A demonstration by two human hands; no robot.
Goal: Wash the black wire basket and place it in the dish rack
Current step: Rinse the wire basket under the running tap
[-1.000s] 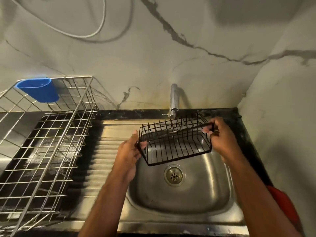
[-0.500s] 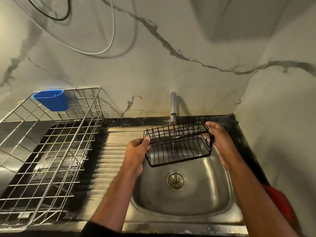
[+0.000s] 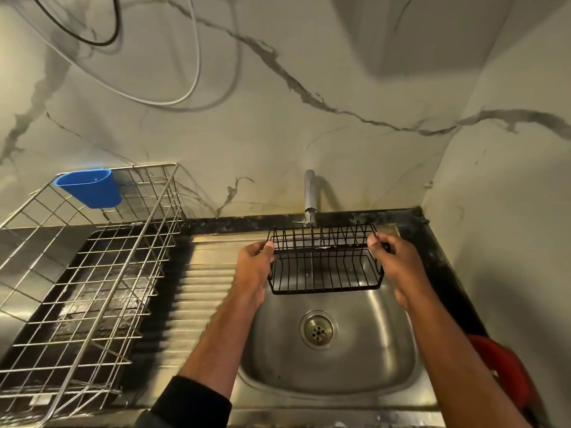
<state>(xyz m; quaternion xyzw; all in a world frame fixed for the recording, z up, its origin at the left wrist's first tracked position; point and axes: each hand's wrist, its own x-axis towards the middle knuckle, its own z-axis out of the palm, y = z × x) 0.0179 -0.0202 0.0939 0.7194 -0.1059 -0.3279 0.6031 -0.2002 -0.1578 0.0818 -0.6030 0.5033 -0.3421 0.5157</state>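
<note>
The basket (image 3: 326, 261) is held in the air over the back half of the sink (image 3: 364, 359), directly below the tap (image 3: 310, 196). It sits roughly level, open side up, its long axis running left to right. The left hand (image 3: 251, 267) grips the basket's left end, thumb on the top rim, fingers (image 3: 268, 244) curled round the wire. The right hand (image 3: 397, 264) grips the right end, fingers pinched on the top rim. No part of the basket touches the sink. The drain (image 3: 318, 329) lies below and nearer the viewer. The dish rack (image 3: 92, 273) stands on the tabletop (image 3: 197, 225) to the left, well apart from the basket, beyond the ribbed drainboard (image 3: 204, 291). A blue cup (image 3: 89, 188) hangs on the rack's back rim.
</note>
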